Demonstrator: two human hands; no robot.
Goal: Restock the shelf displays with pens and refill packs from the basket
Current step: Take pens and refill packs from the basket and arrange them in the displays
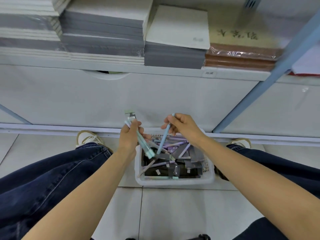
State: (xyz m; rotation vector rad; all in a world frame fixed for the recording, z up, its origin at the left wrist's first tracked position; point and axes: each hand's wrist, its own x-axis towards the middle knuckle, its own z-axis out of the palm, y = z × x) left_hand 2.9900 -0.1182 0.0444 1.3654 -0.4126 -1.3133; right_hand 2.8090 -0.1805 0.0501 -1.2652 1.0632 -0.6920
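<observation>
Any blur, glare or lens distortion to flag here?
Head view: wide-angle distortion bows the shelf edge and tilts the blue upright; the notebook stacks look blurred; glare streaks the wrapped brown pads; the left hand, right hand and basket are fairly sharp, evenly lit.

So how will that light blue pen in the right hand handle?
Probably stiff: the blue pen runs straight though the right hand pinches only its upper end. Likely light: a loose pinch seems enough to hold it. Its slim round barrel might roll on a flat surface.
</observation>
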